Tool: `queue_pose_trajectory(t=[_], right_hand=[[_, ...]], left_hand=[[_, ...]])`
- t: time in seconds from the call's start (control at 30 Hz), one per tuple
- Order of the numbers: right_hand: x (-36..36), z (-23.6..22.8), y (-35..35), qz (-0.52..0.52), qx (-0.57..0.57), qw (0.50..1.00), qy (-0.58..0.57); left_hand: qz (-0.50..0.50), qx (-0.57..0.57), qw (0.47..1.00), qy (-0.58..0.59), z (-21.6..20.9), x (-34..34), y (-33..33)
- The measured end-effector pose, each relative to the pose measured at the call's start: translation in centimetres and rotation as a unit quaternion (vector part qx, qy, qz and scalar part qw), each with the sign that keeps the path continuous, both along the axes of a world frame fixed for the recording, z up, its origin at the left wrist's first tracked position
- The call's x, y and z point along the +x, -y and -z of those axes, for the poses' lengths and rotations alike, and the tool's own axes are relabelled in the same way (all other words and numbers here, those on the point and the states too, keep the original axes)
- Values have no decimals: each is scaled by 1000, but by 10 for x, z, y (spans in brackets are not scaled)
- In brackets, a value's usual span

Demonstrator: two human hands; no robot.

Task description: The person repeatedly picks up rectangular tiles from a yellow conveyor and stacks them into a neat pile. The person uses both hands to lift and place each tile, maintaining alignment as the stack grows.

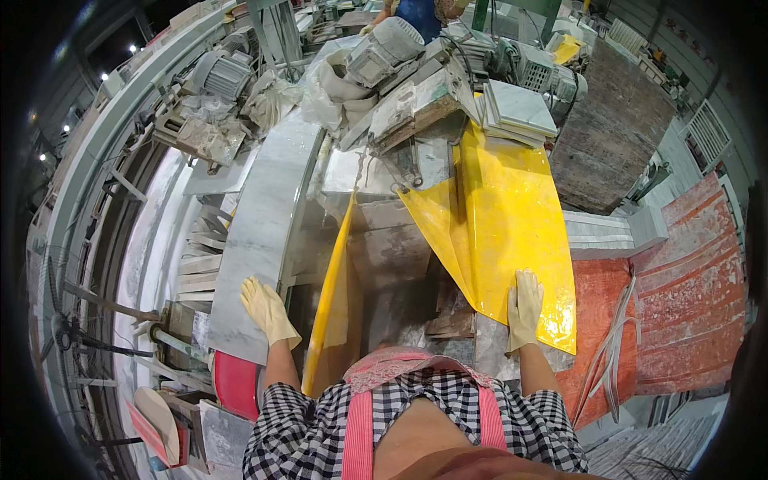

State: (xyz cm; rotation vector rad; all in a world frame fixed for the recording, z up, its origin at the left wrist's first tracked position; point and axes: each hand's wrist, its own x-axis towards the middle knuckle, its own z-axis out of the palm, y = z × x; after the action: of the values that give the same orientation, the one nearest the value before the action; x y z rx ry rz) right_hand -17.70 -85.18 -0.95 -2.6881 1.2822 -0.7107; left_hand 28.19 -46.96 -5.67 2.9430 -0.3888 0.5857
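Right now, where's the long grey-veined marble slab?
In the head view, the long grey-veined marble slab lies left of centre, its near part under the cream-gloved left hand.

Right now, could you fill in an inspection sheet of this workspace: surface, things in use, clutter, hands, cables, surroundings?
Surface: pale veined slab at left; glossy yellow sheet at right.
Things in use: the slab and the yellow sheet, one at each hand.
Clutter: grey motor, stacked pale tiles, loose pale strips.
Hands: both gloved; left hand open at the slab's edge, right hand open on the yellow sheet.
Cables: dark cable near the motor; ends unclear.
Surroundings: another person in blue beyond.
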Motion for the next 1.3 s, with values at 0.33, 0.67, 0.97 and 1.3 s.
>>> queue_pose_trajectory(t=[0.33,0.67,0.97,1.3], right_hand=[[0,2,3,-1,-14,1000,-6],[2,3,3,3,-16,1000,-2],[2,1,3,-6,-13,1000,7],[1,2,3,0,-5,1000,6]], left_hand=[[4,-7,1000,-7,-1,0,0],[18,-24,1000,-4,-3,-1,0],[22,-35,999,0,-2,-1,0],[17,-30,999,-18,1,1,0]])
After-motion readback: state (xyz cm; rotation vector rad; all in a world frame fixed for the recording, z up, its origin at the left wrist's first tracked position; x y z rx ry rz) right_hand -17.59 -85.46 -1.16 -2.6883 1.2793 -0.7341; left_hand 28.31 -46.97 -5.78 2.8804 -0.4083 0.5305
